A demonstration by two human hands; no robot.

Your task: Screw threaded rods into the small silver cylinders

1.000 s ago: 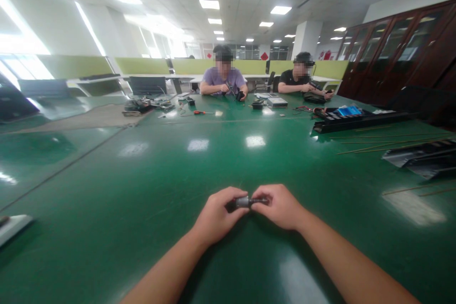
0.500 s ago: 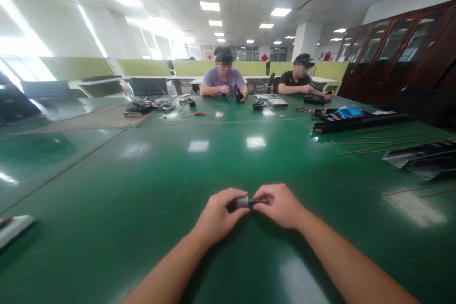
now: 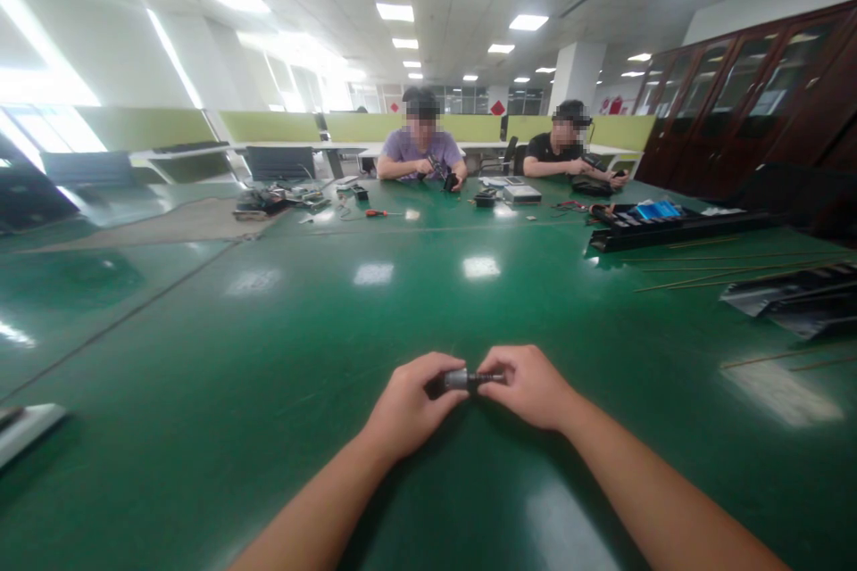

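From my remote station I am watching the small grey cylinder (image 3: 456,379) sitting between the two hands, low in the view and near its middle, over the green table (image 3: 281,348). Its long axis is running almost level from left to right, and a thin dark shaft (image 3: 488,377) is extending from its right end, pointing toward the right hand (image 3: 532,388). With the left hand (image 3: 405,406) I am gripping the cylinder, thumb below and fingers above, its dark left end partly hiding inside the grasp. With the right I am pinching the shaft between thumb and fingertips, in line with the cylinder. I am not managing to tell whether the part is touching the tabletop. Farther off, an orange-handled screwdriver (image 3: 378,213) is lying with its blade pointing right, and two people are working across the table.
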